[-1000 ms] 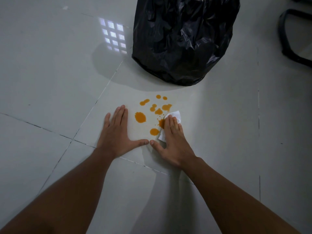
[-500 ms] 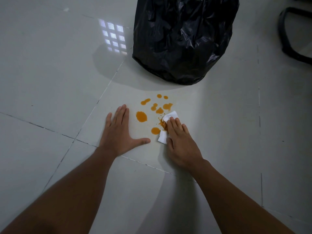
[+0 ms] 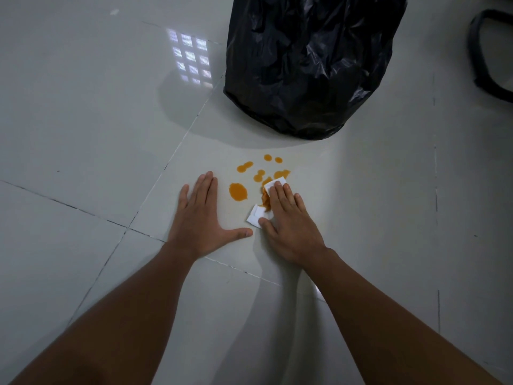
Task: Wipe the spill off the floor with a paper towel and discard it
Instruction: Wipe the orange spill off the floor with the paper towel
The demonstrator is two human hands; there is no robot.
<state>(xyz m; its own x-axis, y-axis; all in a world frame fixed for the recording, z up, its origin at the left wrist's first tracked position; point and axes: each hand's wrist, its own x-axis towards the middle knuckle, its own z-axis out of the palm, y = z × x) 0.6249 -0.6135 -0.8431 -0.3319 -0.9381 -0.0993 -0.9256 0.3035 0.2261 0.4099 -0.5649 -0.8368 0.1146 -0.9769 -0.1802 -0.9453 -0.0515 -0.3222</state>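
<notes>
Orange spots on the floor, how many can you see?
About 6: a large blob, a double spot, two dots, one, one by the towel. More may hide under it.

Left hand [image 3: 203, 218] lying flat, fingers together, thumb splayed. Right hand [image 3: 288, 220] pressing down palm-first, fingers straight. Both forearms reaching forward.
</notes>
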